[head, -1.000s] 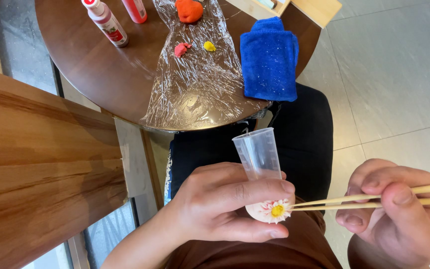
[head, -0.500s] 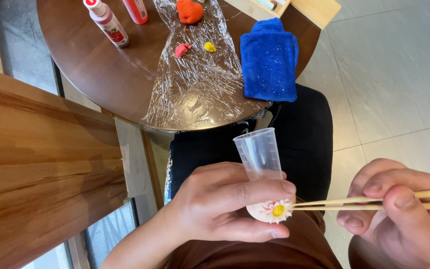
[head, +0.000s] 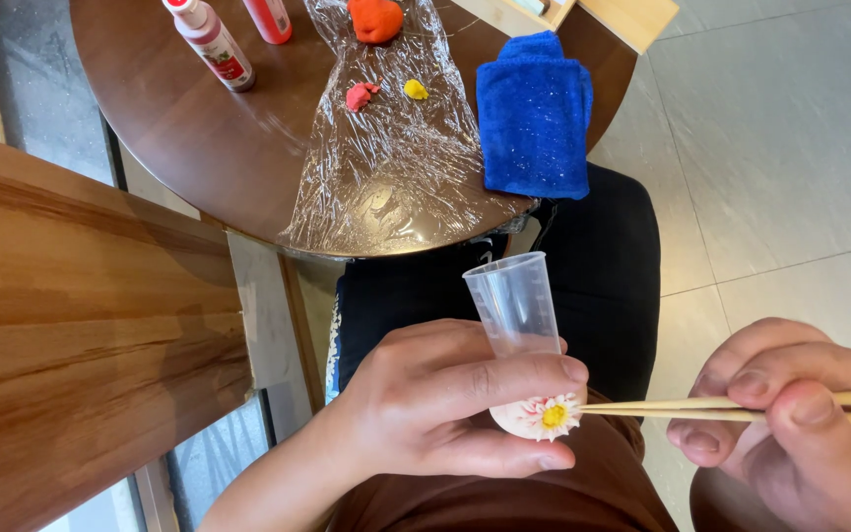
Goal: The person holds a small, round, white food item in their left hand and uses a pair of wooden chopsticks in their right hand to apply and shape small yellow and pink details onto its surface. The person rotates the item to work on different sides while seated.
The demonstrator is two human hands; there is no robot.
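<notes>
My left hand [head: 445,409] grips a small clear plastic cup [head: 514,300], held upside down over my lap. On the cup's base sits a small clay flower [head: 547,415] with pale pink petals and a yellow centre. My right hand [head: 800,424] holds a thin wooden stick [head: 711,404] pinched between thumb and fingers. The stick's tip touches the flower's right edge.
A round brown table [head: 199,138] lies ahead with clear plastic wrap [head: 396,167] spread on it, carrying orange [head: 374,18], red [head: 359,96] and yellow [head: 416,90] clay lumps. A folded blue cloth [head: 534,113] and two paint bottles [head: 211,44] sit there too. A wooden panel [head: 81,335] stands at left.
Almost nothing differs; both hands keep their grips and the stick's tip stays at the flower, with only a slight shift of the view.
</notes>
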